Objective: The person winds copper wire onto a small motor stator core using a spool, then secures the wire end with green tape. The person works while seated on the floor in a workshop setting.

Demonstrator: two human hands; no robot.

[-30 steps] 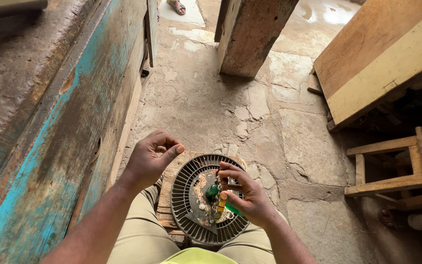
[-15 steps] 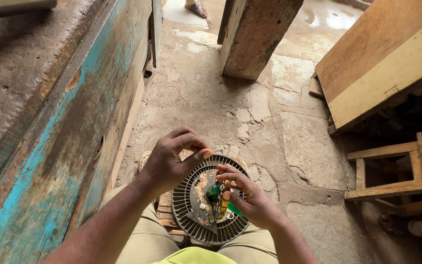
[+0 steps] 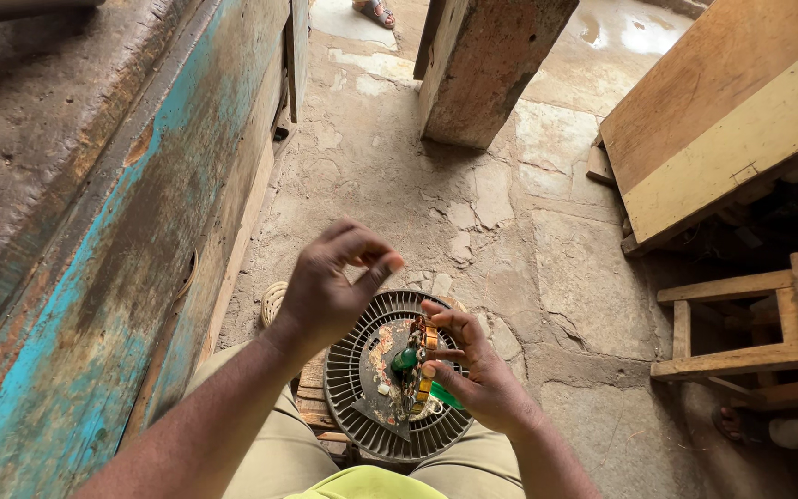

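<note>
A round dark grey slotted fan housing (image 3: pixel 362 407) rests between my knees, with a rusty motor part at its centre. My right hand (image 3: pixel 473 374) grips that motor part (image 3: pixel 415 370), which has copper windings and a green piece, and holds it upright on the housing. My left hand (image 3: pixel 330 286) hovers just above the housing's left rim with thumb and forefinger pinched together; nothing visible lies between them.
A worn wooden bench with blue paint (image 3: pixel 94 259) runs along my left. A wooden post (image 3: pixel 482 65) stands ahead on the cracked concrete floor. Wooden boards (image 3: pixel 731 120) and a small wooden stool (image 3: pixel 750 333) are on the right. Another person's sandalled foot (image 3: pixel 376 11) shows at the top.
My left hand has risen from the housing's left edge and moved right, its fingers closing into a pinch. My right hand has stayed on the motor part.
</note>
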